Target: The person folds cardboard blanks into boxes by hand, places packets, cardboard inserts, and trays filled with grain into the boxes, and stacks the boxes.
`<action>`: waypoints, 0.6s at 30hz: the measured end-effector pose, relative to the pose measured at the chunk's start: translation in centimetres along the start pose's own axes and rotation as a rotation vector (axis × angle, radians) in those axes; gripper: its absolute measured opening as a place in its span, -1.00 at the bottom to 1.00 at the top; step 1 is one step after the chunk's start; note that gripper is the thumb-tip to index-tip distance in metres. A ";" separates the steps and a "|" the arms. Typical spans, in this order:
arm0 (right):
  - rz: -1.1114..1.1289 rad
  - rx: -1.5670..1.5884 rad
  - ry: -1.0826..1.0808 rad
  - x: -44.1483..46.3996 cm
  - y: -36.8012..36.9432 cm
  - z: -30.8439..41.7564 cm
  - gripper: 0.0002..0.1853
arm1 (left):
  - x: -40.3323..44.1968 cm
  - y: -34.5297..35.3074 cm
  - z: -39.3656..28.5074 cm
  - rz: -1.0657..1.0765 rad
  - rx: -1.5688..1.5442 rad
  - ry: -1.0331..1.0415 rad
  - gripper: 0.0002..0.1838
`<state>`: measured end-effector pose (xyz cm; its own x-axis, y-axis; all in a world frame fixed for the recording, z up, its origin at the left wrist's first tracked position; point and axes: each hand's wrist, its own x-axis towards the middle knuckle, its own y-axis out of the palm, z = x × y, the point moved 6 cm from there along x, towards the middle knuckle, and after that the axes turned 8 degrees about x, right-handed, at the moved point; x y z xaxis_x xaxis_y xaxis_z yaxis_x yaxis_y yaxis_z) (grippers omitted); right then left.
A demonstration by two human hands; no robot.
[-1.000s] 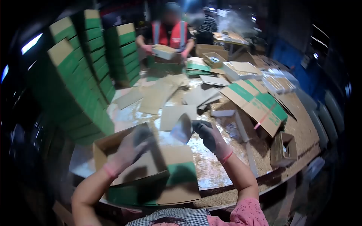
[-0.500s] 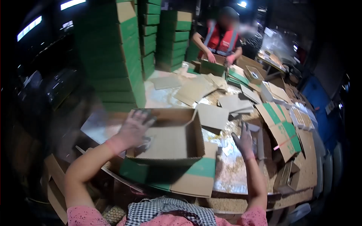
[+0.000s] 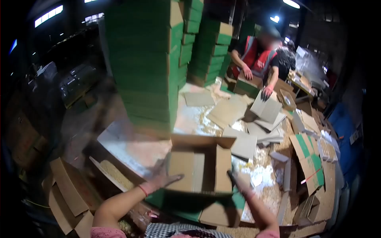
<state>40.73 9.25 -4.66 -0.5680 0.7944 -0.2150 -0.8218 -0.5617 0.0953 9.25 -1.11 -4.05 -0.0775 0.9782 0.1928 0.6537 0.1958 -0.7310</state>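
An open cardboard box (image 3: 183, 168) stands in front of me, with flaps at its left and right sides. My left hand (image 3: 160, 179), in a dirty glove, grips its left side, the thumb stretched over the left flap; the other fingers are partly hidden. At the right side, my right hand (image 3: 241, 184) presses dark gloved fingertips against the right flap (image 3: 223, 168). Beneath the box lies flattened green and brown cardboard (image 3: 220, 213).
Tall stacks of green boxes (image 3: 139, 71) rise at the back left. Across the table, a co-worker in a red vest (image 3: 260, 59) handles a cardboard piece (image 3: 266, 109). Loose sheets (image 3: 228, 113) and shavings cover the table. An open carton (image 3: 67, 190) stands at lower left.
My right hand has come from the table's right side to the box. The box's flaps now show, and my left hand sits lower. The co-worker has lifted a cardboard piece. My view has turned left.
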 end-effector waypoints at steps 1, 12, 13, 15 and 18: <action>-0.034 -0.141 -0.144 -1.0 1.2 -0.1 -0.38 | 0.0 -0.8 -0.1 0.068 -0.021 -0.042 0.17; 0.071 0.510 -0.707 3.3 -3.0 26.0 -0.54 | 13.3 -23.5 -11.8 -0.111 -0.719 0.666 -0.42; 0.200 0.480 -0.756 4.3 -2.2 31.7 -0.54 | 12.1 -30.8 -14.2 -0.717 -0.340 0.579 -0.38; 0.171 0.473 -0.808 7.4 0.6 42.3 -0.53 | 17.4 -40.9 -9.6 -0.894 -0.528 0.504 -0.32; 0.179 0.517 -0.774 13.9 4.0 52.0 -0.40 | 23.6 -50.3 0.4 -1.167 -0.473 0.072 -0.50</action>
<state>27.24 30.02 43.24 -0.4068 0.7434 0.5309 -0.5323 -0.6652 0.5236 -25.80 12.18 37.02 -0.7577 0.2308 0.6105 0.4299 0.8803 0.2008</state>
